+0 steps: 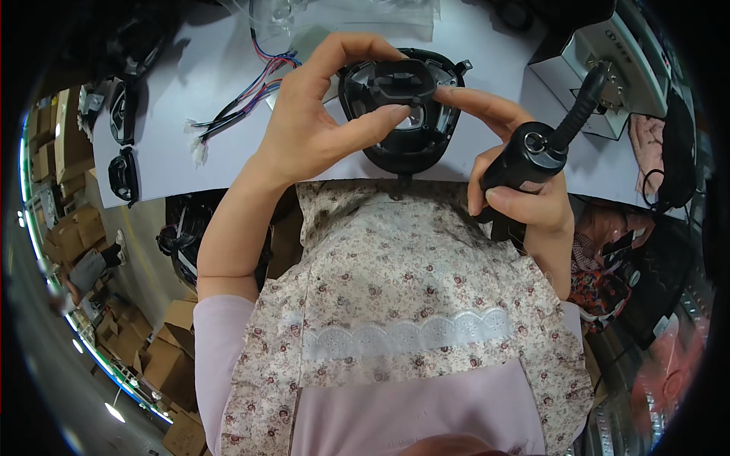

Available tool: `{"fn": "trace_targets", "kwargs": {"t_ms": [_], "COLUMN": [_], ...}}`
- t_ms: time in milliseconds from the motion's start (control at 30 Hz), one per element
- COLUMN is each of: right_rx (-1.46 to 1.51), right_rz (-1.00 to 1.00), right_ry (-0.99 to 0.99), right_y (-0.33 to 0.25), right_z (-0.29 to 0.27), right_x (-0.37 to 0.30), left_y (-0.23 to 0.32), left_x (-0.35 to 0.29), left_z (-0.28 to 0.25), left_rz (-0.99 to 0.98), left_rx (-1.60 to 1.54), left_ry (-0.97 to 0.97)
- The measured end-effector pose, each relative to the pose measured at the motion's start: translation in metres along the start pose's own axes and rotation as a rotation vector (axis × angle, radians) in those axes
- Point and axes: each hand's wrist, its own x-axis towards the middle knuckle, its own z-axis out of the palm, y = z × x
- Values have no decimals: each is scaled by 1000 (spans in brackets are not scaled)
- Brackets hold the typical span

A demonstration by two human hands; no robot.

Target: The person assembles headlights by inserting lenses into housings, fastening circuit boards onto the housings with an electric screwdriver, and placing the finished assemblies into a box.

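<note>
Between the thumb and fingers of my left hand [308,125] is a small black plastic cover [403,82], held over a larger black lamp housing [411,156]. The housing rests on the white table near its front edge, and its shiny inside shows around the cover. My right hand [536,201] grips a black electric screwdriver [525,156] against the palm, its cord rising from the top end. One finger of that hand stretches out to the cover's right side. The screwdriver's tip is hidden.
Red, blue and black wires [247,95] with white connectors lie left of the housing. Black lamp parts [122,176] stand at the table's left end. On the right are an open white box [608,72] and a pink cloth [646,148]. Cardboard boxes [167,368] fill the floor at left.
</note>
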Motion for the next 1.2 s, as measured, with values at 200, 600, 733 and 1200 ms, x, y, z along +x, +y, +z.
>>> {"fn": "trace_targets", "kwargs": {"t_ms": [200,600,733,1200], "right_rx": [-24,-98,-88,-105], "right_rz": [-65,94,96,116], "right_ry": [12,58,64,102], "right_y": [5,14,17,17], "right_z": [-7,-12,-11,-5], "right_x": [1,-1,-1,-4], "left_y": [-10,-7,0,1], "left_x": [-8,-5,-4,-3], "left_z": [-6,-1,4,5], "left_rz": [-77,65,83,124], "left_rx": [131,584,589,680], "left_ry": [-165,-311,-232,-228]}}
